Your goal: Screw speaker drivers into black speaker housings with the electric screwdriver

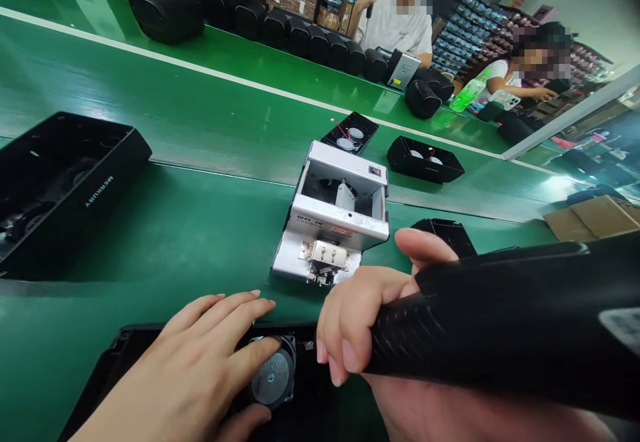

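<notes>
My left hand (195, 355) reaches over a black plastic housing (117, 362) at the bottom of the view. Its index finger and thumb lie on either side of a round speaker driver (271, 379) in that housing, while the other fingers stretch forward. In my right hand (350, 322) is a thick black electric screwdriver (480, 315) with a ridged grip, fingers wrapped round it and thumb on top. The tool's tip is hidden behind my fingers. Just beyond both hands stands a silver screw feeder machine (340, 209).
A large black speaker housing (100, 189) sits at left. Past the feeder lie a panel with two drivers (353, 132) and a smaller housing (425, 160). Black speaker units (300, 37) line the far side, where a person (400, 22) holds a tool. A cardboard box (590, 222) is at right.
</notes>
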Demonstrator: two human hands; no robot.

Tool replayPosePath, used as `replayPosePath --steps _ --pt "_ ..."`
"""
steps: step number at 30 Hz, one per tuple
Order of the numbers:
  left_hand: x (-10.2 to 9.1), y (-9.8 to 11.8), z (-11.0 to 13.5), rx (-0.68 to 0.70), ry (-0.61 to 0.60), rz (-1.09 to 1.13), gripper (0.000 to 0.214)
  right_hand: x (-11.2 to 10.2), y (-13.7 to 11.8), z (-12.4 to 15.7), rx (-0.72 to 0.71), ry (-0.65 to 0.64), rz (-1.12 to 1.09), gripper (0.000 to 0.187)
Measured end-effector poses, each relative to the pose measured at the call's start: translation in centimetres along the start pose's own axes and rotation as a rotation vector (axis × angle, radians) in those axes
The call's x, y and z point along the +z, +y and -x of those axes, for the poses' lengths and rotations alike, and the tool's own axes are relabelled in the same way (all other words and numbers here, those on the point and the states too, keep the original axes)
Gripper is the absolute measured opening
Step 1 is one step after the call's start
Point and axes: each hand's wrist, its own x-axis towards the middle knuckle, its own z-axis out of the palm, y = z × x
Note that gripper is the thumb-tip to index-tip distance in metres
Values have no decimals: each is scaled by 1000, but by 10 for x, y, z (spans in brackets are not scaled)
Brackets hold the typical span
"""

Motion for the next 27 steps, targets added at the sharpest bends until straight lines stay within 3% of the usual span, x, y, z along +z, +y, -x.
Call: replayPosePath --steps 7,11,16,22,27 --pt "3 8 -6 -101 62 129 39 17 15 -12 -93 144 86 66" --pt "3 9 -8 -100 84 131 36 18 18 -15 -58 65 113 61" --pt "5 9 -6 -91 102 118 38 15 28 -14 -127 112 62 66" --pt "3 9 -6 -107 78 113 40 13 29 -14 -84 76 65 66" --pt "0 11 -9 -104 56 106 43 13 30 -14 -144 68 62 64"
